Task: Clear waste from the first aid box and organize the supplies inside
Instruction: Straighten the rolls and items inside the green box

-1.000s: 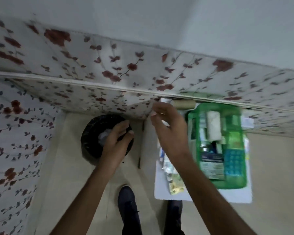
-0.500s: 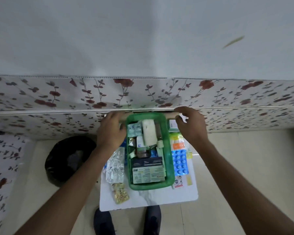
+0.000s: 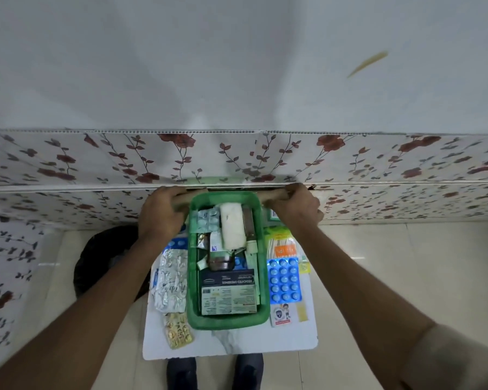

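Observation:
The green first aid box (image 3: 228,322) sits on a white board (image 3: 228,344) on the floor. Inside it are a white gauze roll (image 3: 231,226), a small blister strip (image 3: 207,220), a brown bottle (image 3: 220,261) and a medicated dressing carton (image 3: 228,291). My left hand (image 3: 159,212) and my right hand (image 3: 296,206) are at the box's far end. Each grips an end of a tan roll (image 3: 273,196), whose middle is hidden behind the box's rim.
Silver blister packs (image 3: 169,282) and yellow capsules (image 3: 178,330) lie left of the box. A blue blister pack (image 3: 283,280), a cotton-bud pack (image 3: 281,246) and a small card (image 3: 281,313) lie right. A black bin (image 3: 96,263) stands further left. A floral wall panel (image 3: 237,159) rises just behind.
My left hand left the black bin and came to the far left end of the box. My right hand shifted to the far right end, and both hands now hold the tan roll.

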